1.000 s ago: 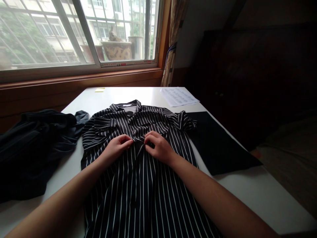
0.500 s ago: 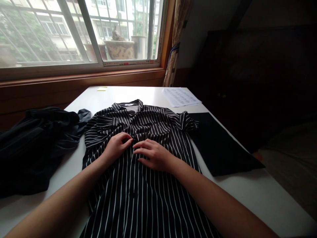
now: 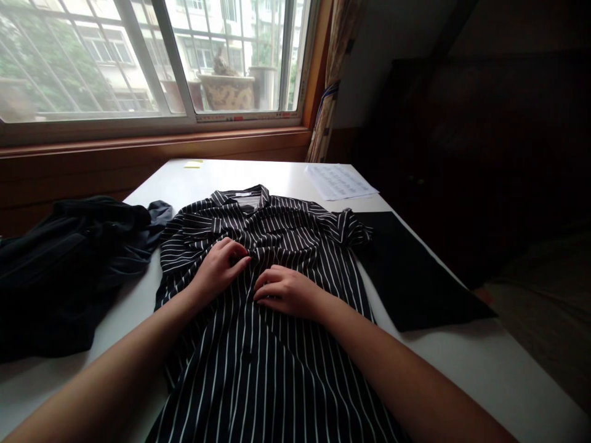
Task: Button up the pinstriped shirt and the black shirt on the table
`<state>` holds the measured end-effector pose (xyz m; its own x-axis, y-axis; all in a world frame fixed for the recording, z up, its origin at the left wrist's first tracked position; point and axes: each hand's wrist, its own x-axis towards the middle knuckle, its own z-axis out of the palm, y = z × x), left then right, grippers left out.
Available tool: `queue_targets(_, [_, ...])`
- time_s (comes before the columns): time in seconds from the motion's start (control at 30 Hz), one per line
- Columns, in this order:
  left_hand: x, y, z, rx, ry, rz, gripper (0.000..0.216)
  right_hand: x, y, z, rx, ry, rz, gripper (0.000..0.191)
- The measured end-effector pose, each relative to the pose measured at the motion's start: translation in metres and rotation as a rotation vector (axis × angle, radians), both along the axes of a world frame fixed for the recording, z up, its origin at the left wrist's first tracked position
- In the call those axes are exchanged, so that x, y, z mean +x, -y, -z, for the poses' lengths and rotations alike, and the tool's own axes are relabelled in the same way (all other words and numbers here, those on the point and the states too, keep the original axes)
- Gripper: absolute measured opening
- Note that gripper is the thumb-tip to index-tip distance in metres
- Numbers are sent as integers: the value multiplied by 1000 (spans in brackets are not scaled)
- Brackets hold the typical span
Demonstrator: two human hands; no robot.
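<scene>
A black shirt with white stripes [image 3: 272, 344] lies front up on the white surface [image 3: 272, 174], its collar [image 3: 240, 197] toward the far side and its hem running out of view at the near edge. The left hand [image 3: 221, 267] is at the middle of the shirt's front, thumb and bent fingers close together by the front opening; whether they pinch the fabric, I cannot tell. The right hand [image 3: 289, 292] is just to the right and slightly nearer, over the shirt front, its fingers loosely curled; whether they hold any cloth, I cannot tell either. The two hands are near each other but apart.

To the left of the shirt lies a crumpled dark garment [image 3: 69, 277]; to the right, a flat black cloth [image 3: 415, 277] reaches under the shirt's right sleeve [image 3: 353, 229]. Printed papers [image 3: 341, 181] lie at the far right of the surface, and a small yellow note [image 3: 192, 164] at the far left. Beyond the far edge are a window [image 3: 138, 61] and a patterned curtain [image 3: 330, 92]
</scene>
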<state>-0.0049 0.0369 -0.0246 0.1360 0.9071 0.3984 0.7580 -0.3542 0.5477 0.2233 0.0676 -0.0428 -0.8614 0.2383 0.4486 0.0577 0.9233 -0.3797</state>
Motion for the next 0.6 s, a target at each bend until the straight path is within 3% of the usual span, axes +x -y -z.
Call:
queue_targets(0.13, [4,7,-13,-42,-47,120,29,1,-2,2,-15,-17,6,12])
queue_targets(0.3, [3,9,-16,-278,-153,323,43,6,-8,1,-36,-24,19,11])
queue_targets(0.6, [-2,9,-23,-456,-163,425,28,11,-17,3,-56,-25,84,9])
